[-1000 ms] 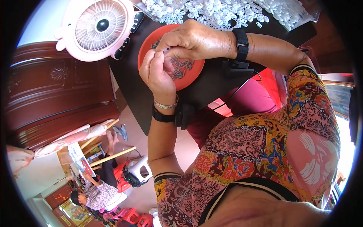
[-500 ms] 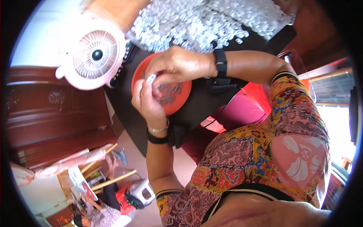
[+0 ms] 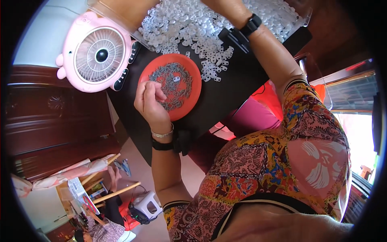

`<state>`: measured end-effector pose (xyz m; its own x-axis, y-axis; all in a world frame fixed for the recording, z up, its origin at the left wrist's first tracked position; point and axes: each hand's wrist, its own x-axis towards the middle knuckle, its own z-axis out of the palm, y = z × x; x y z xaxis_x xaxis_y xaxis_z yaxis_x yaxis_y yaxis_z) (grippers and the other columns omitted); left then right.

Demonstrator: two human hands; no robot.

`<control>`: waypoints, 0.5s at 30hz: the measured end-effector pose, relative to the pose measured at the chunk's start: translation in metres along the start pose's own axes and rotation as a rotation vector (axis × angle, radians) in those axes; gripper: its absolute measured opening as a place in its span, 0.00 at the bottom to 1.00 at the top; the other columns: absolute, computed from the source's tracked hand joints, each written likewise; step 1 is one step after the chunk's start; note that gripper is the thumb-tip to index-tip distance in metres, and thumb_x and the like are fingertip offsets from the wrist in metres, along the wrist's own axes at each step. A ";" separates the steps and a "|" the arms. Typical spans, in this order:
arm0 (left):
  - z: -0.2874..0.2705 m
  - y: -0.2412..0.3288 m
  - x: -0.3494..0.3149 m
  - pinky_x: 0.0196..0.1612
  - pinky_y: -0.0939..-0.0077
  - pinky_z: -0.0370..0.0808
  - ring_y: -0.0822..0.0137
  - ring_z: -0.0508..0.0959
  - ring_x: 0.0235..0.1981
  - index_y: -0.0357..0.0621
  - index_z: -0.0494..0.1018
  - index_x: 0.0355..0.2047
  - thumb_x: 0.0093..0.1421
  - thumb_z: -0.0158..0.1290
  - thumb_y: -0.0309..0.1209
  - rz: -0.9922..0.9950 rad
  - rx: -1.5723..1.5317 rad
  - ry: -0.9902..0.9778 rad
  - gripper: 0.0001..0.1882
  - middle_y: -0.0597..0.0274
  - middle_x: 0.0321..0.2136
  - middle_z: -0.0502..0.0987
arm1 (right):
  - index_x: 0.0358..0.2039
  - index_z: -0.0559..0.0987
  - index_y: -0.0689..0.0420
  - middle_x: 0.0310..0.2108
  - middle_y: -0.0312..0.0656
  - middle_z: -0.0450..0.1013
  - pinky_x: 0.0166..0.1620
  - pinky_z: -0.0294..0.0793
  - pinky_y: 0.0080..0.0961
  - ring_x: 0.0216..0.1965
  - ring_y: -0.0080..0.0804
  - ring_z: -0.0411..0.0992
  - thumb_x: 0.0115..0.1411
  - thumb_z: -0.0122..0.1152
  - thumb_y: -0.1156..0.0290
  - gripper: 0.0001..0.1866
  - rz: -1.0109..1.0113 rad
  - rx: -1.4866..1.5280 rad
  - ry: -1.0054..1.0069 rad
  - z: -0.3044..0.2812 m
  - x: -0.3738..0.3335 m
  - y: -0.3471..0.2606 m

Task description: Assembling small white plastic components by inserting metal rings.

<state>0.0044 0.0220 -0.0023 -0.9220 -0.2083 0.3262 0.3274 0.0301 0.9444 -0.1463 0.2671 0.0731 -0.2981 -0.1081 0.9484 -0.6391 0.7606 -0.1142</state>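
Note:
A round red plate (image 3: pixel 192 76) lies on a black table (image 3: pixel 242 92) and holds a ring of small grey parts (image 3: pixel 171 82). My left hand (image 3: pixel 148 104) rests at the plate's left rim. Its fingers are curled shut over the grey parts, and nothing shows between them. My right arm, with a black wristband, reaches up across the table. My right hand (image 3: pixel 225 8) is over a heap of small white rings (image 3: pixel 193 28) at the picture's top edge, and its fingers are cut off there.
A pink round fan (image 3: pixel 100 56) stands left of the plate. A dark wooden cabinet (image 3: pixel 48 117) fills the left side. Below, on the floor, another person (image 3: pixel 100 228) sits near wooden sticks (image 3: pixel 117 193) and a white and black device (image 3: pixel 147 207).
My right hand has left my left hand at the plate and gone up to the white rings. My left hand has stayed at the plate's left rim.

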 end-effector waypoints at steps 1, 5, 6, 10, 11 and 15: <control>-0.002 0.000 0.000 0.20 0.84 0.58 0.76 0.64 0.15 0.38 0.70 0.24 0.61 0.43 0.29 -0.004 0.009 0.010 0.11 0.67 0.14 0.65 | 0.33 0.79 0.59 0.35 0.49 0.74 0.45 0.71 0.38 0.41 0.49 0.71 0.51 0.61 0.71 0.09 0.123 0.107 -0.195 0.005 -0.004 -0.012; -0.008 -0.003 -0.001 0.20 0.84 0.58 0.76 0.64 0.15 0.38 0.70 0.24 0.61 0.43 0.29 -0.008 0.031 0.011 0.11 0.66 0.15 0.65 | 0.35 0.81 0.56 0.30 0.43 0.77 0.36 0.75 0.30 0.31 0.38 0.76 0.55 0.63 0.65 0.11 -0.056 0.304 -0.590 0.058 -0.054 0.005; -0.008 -0.003 -0.001 0.20 0.84 0.58 0.76 0.64 0.15 0.38 0.70 0.24 0.61 0.43 0.29 -0.013 0.032 0.016 0.11 0.66 0.15 0.65 | 0.35 0.80 0.56 0.31 0.43 0.77 0.38 0.74 0.31 0.33 0.39 0.76 0.55 0.62 0.64 0.11 0.006 0.327 -0.727 0.058 -0.058 -0.001; -0.005 0.001 -0.001 0.20 0.85 0.55 0.80 0.62 0.15 0.39 0.71 0.22 0.61 0.46 0.29 -0.014 -0.012 0.043 0.11 0.70 0.13 0.65 | 0.37 0.79 0.56 0.34 0.42 0.75 0.44 0.72 0.33 0.41 0.40 0.72 0.52 0.62 0.66 0.12 -0.051 0.244 -0.906 0.069 -0.080 -0.016; -0.005 0.002 -0.001 0.20 0.85 0.55 0.80 0.62 0.15 0.39 0.71 0.22 0.61 0.46 0.29 -0.017 -0.006 0.049 0.11 0.70 0.13 0.65 | 0.37 0.79 0.56 0.35 0.41 0.73 0.45 0.72 0.34 0.43 0.40 0.71 0.51 0.62 0.67 0.13 -0.121 0.139 -0.929 0.072 -0.085 -0.017; -0.007 0.001 0.001 0.20 0.85 0.55 0.80 0.62 0.15 0.39 0.71 0.22 0.61 0.46 0.30 -0.030 -0.010 0.060 0.12 0.70 0.13 0.65 | 0.36 0.79 0.54 0.37 0.40 0.72 0.47 0.71 0.34 0.45 0.40 0.70 0.50 0.62 0.67 0.12 -0.167 0.131 -0.858 0.066 -0.082 -0.023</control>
<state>0.0056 0.0153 -0.0014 -0.9173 -0.2676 0.2949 0.3024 0.0135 0.9531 -0.1541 0.2165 -0.0217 -0.5892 -0.6948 0.4124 -0.7824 0.6180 -0.0766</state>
